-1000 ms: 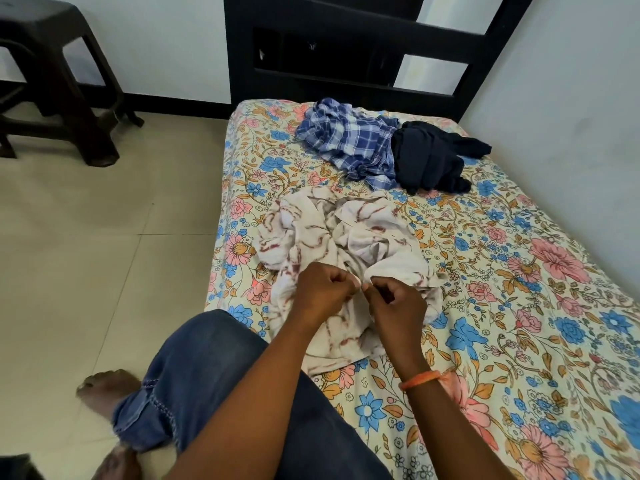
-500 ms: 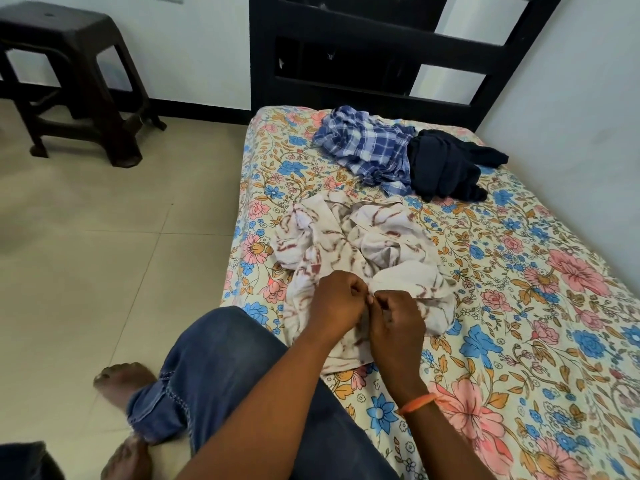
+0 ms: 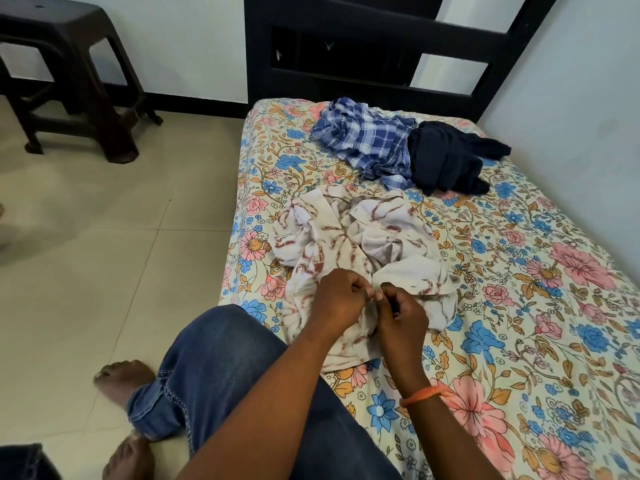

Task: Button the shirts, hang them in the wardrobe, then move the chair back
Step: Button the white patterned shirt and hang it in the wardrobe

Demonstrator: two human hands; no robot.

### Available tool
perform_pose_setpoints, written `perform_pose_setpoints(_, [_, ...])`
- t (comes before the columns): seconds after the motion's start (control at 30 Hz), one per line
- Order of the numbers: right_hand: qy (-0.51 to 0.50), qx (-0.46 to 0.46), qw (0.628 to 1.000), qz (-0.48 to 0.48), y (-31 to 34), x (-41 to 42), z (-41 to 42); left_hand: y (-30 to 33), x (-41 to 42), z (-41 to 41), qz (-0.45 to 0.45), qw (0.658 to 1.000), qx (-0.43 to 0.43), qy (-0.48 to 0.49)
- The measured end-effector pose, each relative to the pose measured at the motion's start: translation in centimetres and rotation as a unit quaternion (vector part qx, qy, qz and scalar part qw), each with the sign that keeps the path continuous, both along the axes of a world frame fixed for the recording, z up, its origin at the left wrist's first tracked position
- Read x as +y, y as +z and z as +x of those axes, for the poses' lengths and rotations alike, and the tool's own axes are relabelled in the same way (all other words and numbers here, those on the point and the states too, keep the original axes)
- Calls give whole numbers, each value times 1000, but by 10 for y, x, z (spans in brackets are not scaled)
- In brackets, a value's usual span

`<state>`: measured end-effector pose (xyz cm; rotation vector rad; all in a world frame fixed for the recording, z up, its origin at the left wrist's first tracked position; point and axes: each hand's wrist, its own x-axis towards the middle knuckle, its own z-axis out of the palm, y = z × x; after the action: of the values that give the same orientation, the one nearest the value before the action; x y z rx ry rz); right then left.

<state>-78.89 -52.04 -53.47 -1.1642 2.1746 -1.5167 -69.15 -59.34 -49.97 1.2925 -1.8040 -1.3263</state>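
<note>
Where hands (image 3: 372, 303) pinch: crumpled, blotchy cotton shirt (image 3: 360, 244)

White walls (image 3: 187, 39) with a dark skirting met a pale tiled floor (image 3: 114, 244). A bed (image 3: 519, 306) in a floral sheet stood in the corner — dark slatted headboard (image 3: 363, 53) behind it.

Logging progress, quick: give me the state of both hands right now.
Left hand: closed, pinching the edge of the white and brown shirt.
Right hand: closed, pinching the same shirt right beside the left.
</note>
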Motion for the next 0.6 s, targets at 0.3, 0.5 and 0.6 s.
perform_pose_setpoints(0.3, [1, -65, 998, -4, 8, 3, 8, -3, 1, -3, 6, 1000, -7, 16])
perform_pose_setpoints(0.5, [22, -134, 991, -17, 12, 7, 6, -3, -1, 0, 15, 999, 19, 29])
perform_pose_setpoints(0.6, [42, -156, 986, -27, 18, 9, 4, -2, 0, 0, 38, 998, 27, 32])
